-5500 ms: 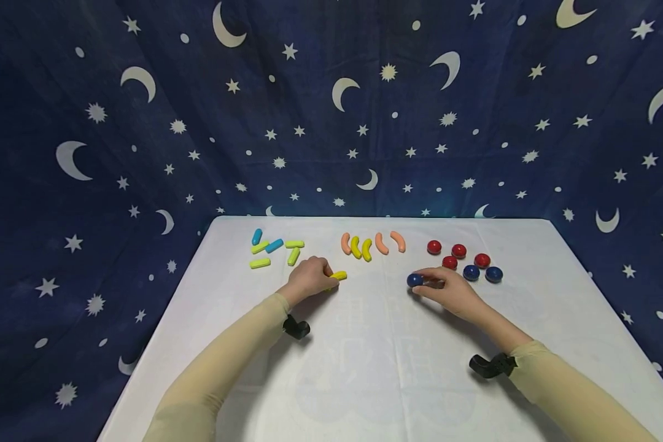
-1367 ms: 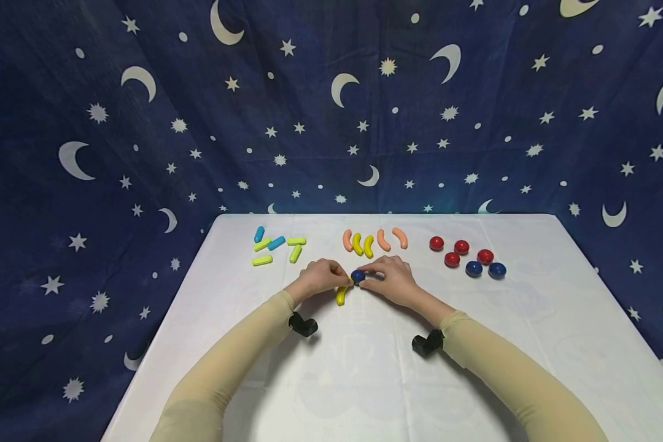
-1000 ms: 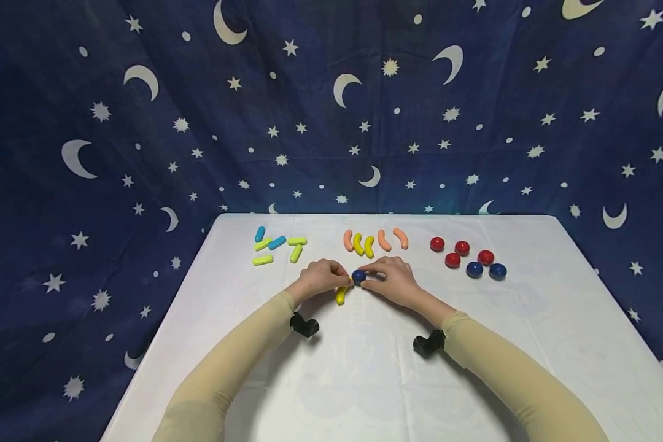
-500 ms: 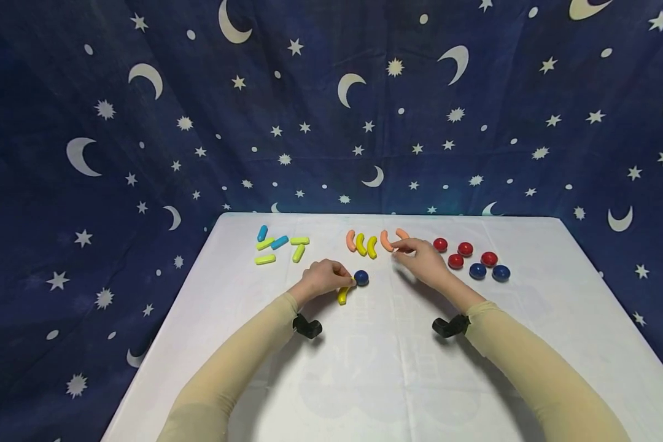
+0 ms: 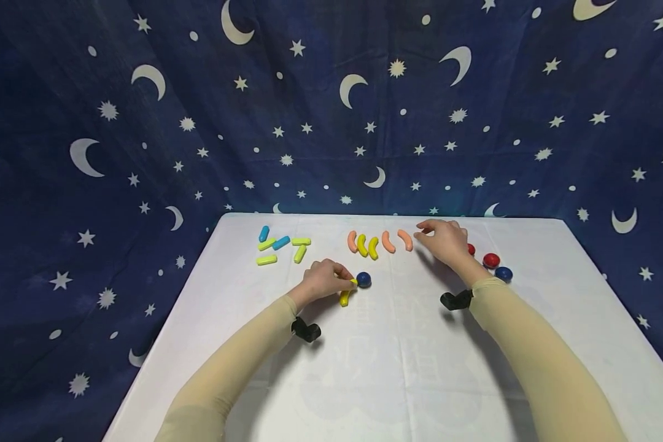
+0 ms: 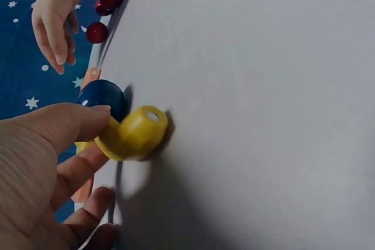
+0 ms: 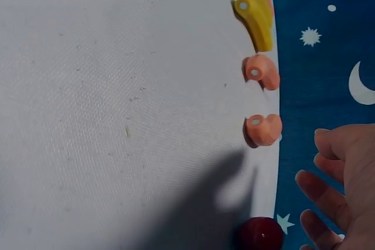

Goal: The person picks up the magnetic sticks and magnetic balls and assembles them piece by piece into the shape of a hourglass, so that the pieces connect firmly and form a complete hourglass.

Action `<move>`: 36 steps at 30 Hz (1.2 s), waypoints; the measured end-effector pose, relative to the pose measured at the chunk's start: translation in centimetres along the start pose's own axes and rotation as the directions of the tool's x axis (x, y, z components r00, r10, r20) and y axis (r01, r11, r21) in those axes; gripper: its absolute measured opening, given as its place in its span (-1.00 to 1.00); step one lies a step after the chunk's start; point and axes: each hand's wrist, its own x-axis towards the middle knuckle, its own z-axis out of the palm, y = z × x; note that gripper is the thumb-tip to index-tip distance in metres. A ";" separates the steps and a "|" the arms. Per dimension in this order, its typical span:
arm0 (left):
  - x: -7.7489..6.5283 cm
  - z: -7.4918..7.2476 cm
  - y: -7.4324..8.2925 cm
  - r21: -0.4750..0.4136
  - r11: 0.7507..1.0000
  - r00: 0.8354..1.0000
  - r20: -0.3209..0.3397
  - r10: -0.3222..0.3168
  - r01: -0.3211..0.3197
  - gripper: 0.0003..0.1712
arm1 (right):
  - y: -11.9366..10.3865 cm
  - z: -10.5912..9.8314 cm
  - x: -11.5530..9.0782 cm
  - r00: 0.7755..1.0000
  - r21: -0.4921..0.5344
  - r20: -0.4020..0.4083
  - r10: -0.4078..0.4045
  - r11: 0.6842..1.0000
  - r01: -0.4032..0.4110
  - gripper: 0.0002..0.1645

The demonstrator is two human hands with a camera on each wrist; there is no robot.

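My left hand (image 5: 321, 279) pinches a yellow banana-shaped piece (image 6: 137, 136) between thumb and forefinger near one end. A pale round spot marks the piece's free end. At the pinched end sits a dark blue ball (image 5: 364, 280); the thumb partly hides where the two meet in the left wrist view. Up at the back right, my right hand (image 5: 444, 239) hovers above the table with its fingers apart and holds nothing. Nearest to it are a pink curved piece (image 5: 405, 240) and a red ball (image 7: 261, 233). The right hand hides some balls in the head view.
Several lime and blue rods (image 5: 280, 242) lie at the back left. Pink and yellow curved pieces (image 5: 362, 245) stand in a row at the back middle. Red and blue balls (image 5: 491, 261) lie at the right. A starry dark-blue cloth (image 5: 309, 92) hangs behind the white table (image 5: 364, 380).
My right hand brought the blue ball to the yellow piece and let it go. It then moved back and right, past the pink pieces. The left hand keeps its pinch.
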 end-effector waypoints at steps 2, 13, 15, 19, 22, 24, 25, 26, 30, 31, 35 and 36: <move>-0.1 0.2 -0.1 0.029 0.999 1.000 -0.021 0.015 -0.014 -0.75 | 0.1 0.2 0.2 1.000 -0.017 0.005 0.001 1.000 -0.001 -0.51; -0.4 0.6 -0.4 0.057 0.998 0.998 -0.052 0.038 -0.035 -0.78 | -0.1 0.9 1.4 0.999 -0.107 0.047 0.018 0.994 -0.013 -0.50; -0.5 0.6 -0.4 0.045 0.999 0.998 -0.048 0.031 -0.029 -0.79 | -0.1 1.1 1.6 0.999 -0.120 0.047 0.023 0.993 -0.018 -0.51; -0.4 0.5 -0.5 0.036 0.999 0.999 -0.041 0.027 -0.025 -0.78 | -0.2 1.4 1.9 0.999 -0.141 0.040 0.030 0.990 -0.024 -0.54; -0.3 0.6 -0.6 0.034 0.999 0.999 -0.042 0.030 -0.028 -0.78 | -0.3 1.5 2.0 0.998 -0.155 0.041 0.039 0.987 -0.032 -0.55; -0.3 0.6 -0.7 0.031 0.999 0.998 -0.045 0.032 -0.031 -0.78 | -0.4 1.6 2.1 0.998 -0.161 0.047 0.051 0.986 -0.043 -0.55; -0.3 0.6 -0.7 0.032 0.999 0.998 -0.047 0.032 -0.031 -0.78 | -0.4 1.6 2.1 0.997 -0.162 0.049 0.058 0.986 -0.049 -0.55; -0.3 0.6 -0.7 0.032 0.999 0.998 -0.047 0.032 -0.030 -0.78 | -0.5 1.6 2.1 0.997 -0.164 0.051 0.063 0.985 -0.054 -0.54; -0.4 0.6 -0.7 0.037 0.999 0.998 -0.048 0.028 -0.026 -0.78 | -0.5 1.8 2.4 0.995 -0.171 0.060 0.083 0.983 -0.071 -0.51; -0.4 0.6 -0.7 0.037 0.999 0.999 -0.047 0.026 -0.025 -0.78 | -0.4 1.9 2.4 0.994 -0.173 0.063 0.086 0.982 -0.074 -0.50; -0.4 0.6 -0.8 0.028 0.999 0.999 -0.045 0.021 -0.020 -0.79 | -0.5 2.2 2.6 0.994 -0.180 0.070 0.084 0.981 -0.071 -0.51; -0.4 0.6 -0.8 0.024 1.000 0.999 -0.045 0.019 -0.018 -0.79 | -0.6 2.3 2.6 0.994 -0.184 0.070 0.084 0.981 -0.070 -0.51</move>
